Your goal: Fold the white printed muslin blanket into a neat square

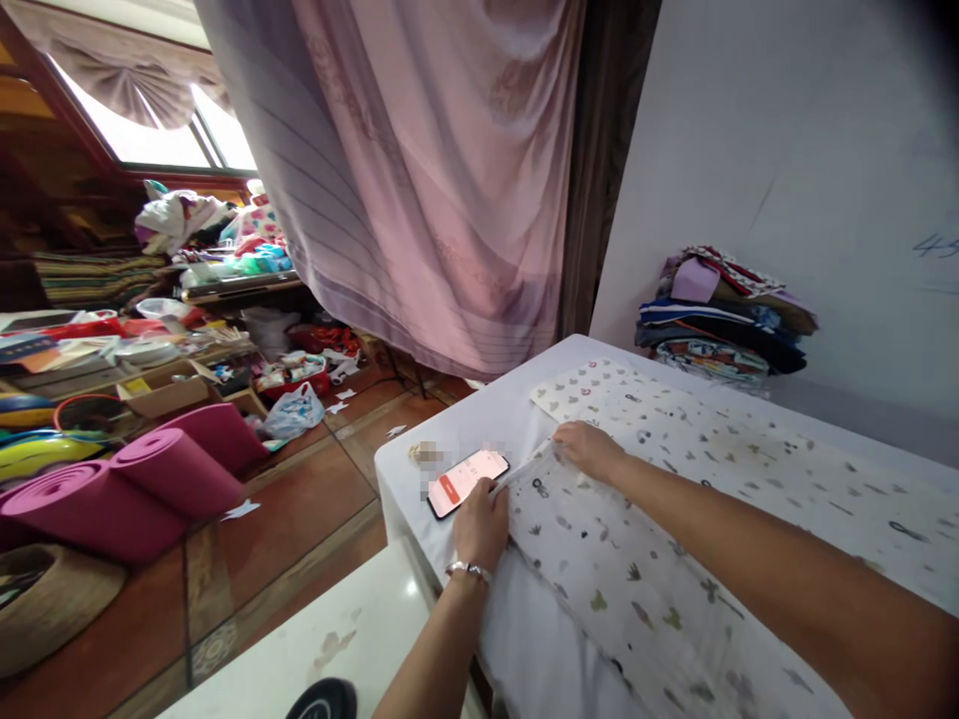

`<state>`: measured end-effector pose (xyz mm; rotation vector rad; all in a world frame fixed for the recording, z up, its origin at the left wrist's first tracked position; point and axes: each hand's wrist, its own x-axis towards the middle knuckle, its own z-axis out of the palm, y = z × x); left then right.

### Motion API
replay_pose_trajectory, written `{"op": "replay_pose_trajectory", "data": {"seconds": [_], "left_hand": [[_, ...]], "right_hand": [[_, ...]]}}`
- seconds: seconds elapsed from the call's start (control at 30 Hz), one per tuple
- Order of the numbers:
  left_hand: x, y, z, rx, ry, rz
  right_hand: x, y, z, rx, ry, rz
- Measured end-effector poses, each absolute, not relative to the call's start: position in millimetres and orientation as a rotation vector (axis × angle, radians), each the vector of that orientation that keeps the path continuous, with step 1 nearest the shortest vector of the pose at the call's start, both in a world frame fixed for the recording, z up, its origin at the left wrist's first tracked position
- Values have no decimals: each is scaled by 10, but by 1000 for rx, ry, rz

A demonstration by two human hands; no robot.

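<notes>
A white cloth printed with small leaves and cactus shapes [636, 559] is spread over a white-covered table [409, 469]. My left hand [480, 524], with a bracelet on its wrist, is closed on the cloth's near left corner. My right hand [588, 451] pinches the same folded edge farther along, so the edge runs taut between both hands. Just left of my left hand, a phone [469, 481] lies face up with its screen lit. Beside the phone sits a small pale object [426, 452], partly blurred out.
A stack of folded cloths [723, 315] stands against the white wall. Rolled pink mats [142, 469], boxes and bags crowd the tiled floor at left. A pink curtain [450, 180] hangs behind the table. In front is a pale surface [322, 639] with a black round object [324, 701].
</notes>
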<state>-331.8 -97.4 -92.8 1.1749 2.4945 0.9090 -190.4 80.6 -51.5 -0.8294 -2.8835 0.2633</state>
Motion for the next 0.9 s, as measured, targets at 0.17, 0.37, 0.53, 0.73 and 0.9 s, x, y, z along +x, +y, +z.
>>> {"op": "replay_pose_trajectory", "data": {"seconds": [0.17, 0.37, 0.53, 0.73, 0.9], "left_hand": [[-3320, -979, -935, 1157, 2482, 932], [-3313, -988, -959, 1167, 2458, 981], [-3314, -995, -969, 1170, 2445, 1005], [-3310, -1007, -951, 1133, 2437, 988], [-3307, -1000, -947, 1137, 2440, 1015]], "right_hand": [[-2072, 918, -634, -770, -2957, 194], [-2068, 1007, -695, -768, -2971, 164], [-2074, 1046, -713, -753, -2939, 262], [-2134, 1104, -802, -793, -2928, 311], [-2150, 1134, -827, -798, -2929, 299]]}}
